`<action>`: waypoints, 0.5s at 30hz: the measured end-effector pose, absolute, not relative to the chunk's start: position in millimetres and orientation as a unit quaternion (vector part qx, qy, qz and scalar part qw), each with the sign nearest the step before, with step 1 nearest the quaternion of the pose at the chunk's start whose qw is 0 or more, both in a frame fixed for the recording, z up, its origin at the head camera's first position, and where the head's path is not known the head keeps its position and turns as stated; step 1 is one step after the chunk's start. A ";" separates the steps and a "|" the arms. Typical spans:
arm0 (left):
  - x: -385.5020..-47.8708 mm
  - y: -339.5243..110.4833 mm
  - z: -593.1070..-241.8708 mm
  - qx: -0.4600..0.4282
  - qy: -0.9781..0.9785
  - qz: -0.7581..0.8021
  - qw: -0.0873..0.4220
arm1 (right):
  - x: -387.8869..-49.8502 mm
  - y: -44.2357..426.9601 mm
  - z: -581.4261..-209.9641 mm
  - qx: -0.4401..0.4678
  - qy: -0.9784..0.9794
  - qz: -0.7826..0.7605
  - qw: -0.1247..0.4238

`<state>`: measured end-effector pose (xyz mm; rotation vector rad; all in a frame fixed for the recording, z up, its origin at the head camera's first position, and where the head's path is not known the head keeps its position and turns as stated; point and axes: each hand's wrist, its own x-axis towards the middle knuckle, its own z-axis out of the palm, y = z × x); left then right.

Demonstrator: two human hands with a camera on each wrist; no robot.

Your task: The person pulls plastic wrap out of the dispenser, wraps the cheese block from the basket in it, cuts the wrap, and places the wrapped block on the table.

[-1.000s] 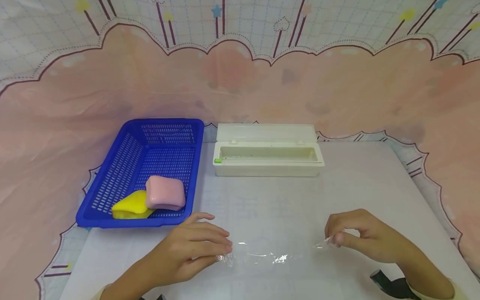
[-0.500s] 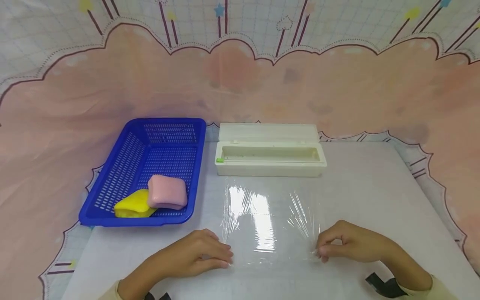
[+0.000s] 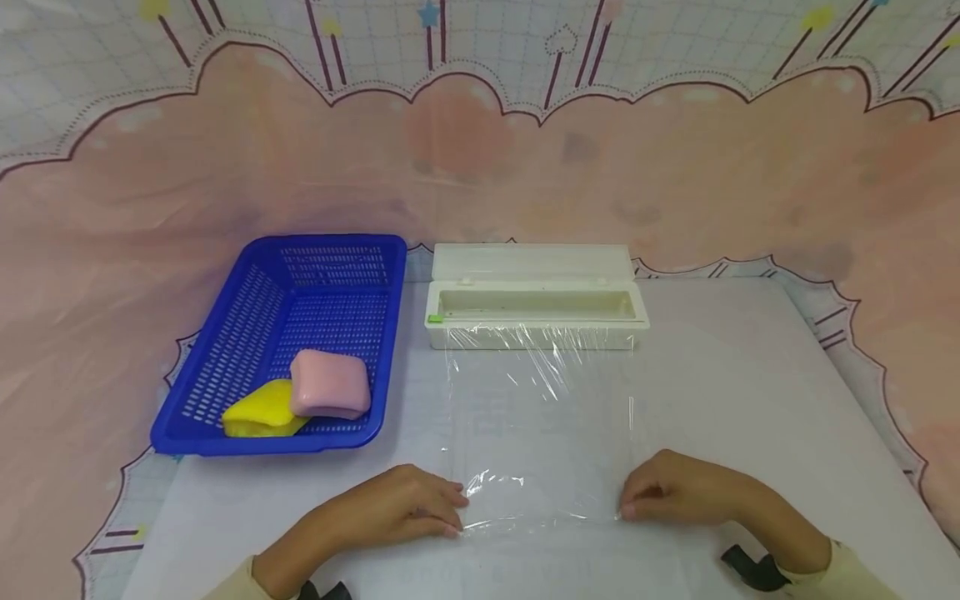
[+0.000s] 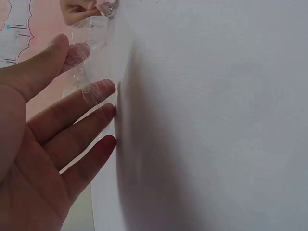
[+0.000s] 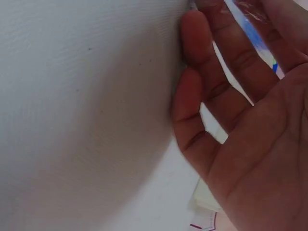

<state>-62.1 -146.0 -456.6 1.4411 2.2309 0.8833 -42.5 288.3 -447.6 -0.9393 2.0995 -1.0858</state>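
A clear sheet of plastic wrap point(image 3: 540, 442) lies over the white tabletop, its far edge reaching the front of a white open box point(image 3: 536, 337). At its near left corner my left hand point(image 3: 405, 507) pinches the wrap between thumb and index finger, the other fingers spread. In the left wrist view a fold of the plastic crosses the fingertips point(image 4: 98, 89). My right hand point(image 3: 678, 490) pinches the near right corner with curled fingers. The right wrist view shows its little and ring fingers resting near the white surface, with the pinch mostly cut off.
A blue plastic basket point(image 3: 393, 350) stands at the left, with a pink block point(image 3: 330, 383) and a yellow piece point(image 3: 262, 408) in it. The box's lid point(image 3: 532, 262) is raised at the back. A patterned cloth point(image 3: 525, 175) hangs behind the table.
Earlier the wrap hung bunched between the hands. It has spread out flat away from me toward the box. Both hands have come lower and the right hand has moved inward to the left.
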 end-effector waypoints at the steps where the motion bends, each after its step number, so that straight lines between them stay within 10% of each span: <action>1: -61.0 -146.5 -457.0 0.503 0.789 0.306 0.173 | -42.0 287.9 -446.9 -0.351 0.792 -0.403 0.294; 8: -54.9 -149.7 -459.0 0.502 0.799 0.288 0.165 | -41.5 293.3 -441.8 -0.350 0.817 -0.356 0.290; 15: -52.6 -154.6 -458.4 0.480 0.800 0.297 0.204 | -45.6 301.3 -440.5 -0.215 0.794 -0.407 0.398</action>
